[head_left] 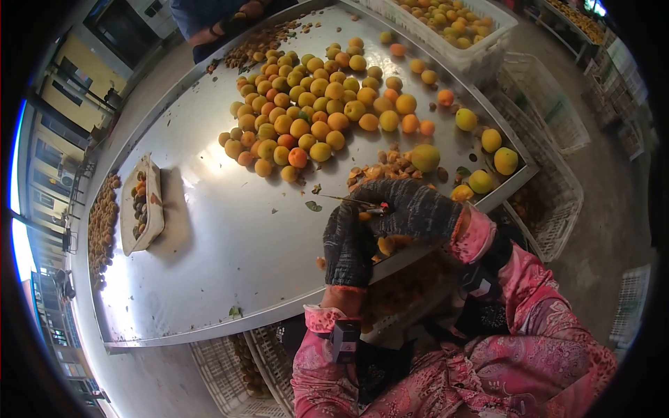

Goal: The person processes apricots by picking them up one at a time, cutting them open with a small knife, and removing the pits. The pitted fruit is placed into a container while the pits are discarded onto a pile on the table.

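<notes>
My left hand, in a dark grey knitted glove, is closed with its fingers curled toward my right hand. A bit of orange apricot shows between the two hands, mostly hidden by the left glove. My right hand, gloved alike, is closed on a small thin knife whose narrow blade points left over the left fingers. Just beyond the hands lies a pile of brown apricot stones, with a large greenish apricot beside it. Yellow-orange apricot pieces show below my right hand.
A large heap of apricots covers the middle of the metal table. A white tray with dark fruit stands left. A full white crate is at the upper right. Across the table are a person's arms beside more stones.
</notes>
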The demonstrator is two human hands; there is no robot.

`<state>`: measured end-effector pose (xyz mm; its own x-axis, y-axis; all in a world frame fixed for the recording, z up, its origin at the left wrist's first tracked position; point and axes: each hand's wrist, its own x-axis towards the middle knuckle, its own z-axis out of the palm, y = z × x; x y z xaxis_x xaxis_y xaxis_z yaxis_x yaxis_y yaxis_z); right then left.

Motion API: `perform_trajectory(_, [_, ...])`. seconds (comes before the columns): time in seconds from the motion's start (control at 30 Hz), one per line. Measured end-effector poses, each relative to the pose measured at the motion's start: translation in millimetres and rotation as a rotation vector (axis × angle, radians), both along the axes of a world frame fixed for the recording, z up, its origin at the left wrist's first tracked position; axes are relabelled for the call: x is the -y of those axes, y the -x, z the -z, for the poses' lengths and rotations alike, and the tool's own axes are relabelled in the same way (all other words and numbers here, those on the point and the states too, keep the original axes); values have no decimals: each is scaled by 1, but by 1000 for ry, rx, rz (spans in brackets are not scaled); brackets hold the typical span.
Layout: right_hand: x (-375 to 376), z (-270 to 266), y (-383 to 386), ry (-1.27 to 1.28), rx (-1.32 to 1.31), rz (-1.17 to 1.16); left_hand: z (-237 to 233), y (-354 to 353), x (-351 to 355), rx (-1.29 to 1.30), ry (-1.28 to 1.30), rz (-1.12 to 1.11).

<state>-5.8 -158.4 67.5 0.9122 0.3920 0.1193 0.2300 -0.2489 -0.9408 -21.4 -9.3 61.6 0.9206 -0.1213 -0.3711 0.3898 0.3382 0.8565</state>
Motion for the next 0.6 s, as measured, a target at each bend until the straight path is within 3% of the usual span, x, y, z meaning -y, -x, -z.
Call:
perform_trajectory(0.07, [0,-8,1,-40,-112,-7,4,1,0,59,-38,26])
perform_trajectory(0.13, [0,-4,0,-10,-75,10,15,1,1,519,-532,27])
perform_trajectory(0.27, [-6,-7,5,54,-90,148,19,-2,1,416,-529,-70])
perform_trajectory(0.3, [-7,-13,3,55,-89,145,21,-12,3,43,-17,-140])
perform_trajectory(0.33, [-9,-22,-1,-19,-304,225,22,-18,3,-331,497,-200])
perform_trajectory(0.37, [-11,-27,-3,-94,-518,304,22,-16,-2,-330,498,-202])
perform_trajectory(0.4, [-8,-24,-4,-92,-518,302,22,-14,-8,-337,525,-115])
perform_trajectory(0.47, [0,-15,-5,18,-15,328,22,-12,-10,-342,555,-31])
perform_trajectory(0.6, [-1,-12,-1,-13,79,77,4,-10,5,-366,458,-129])
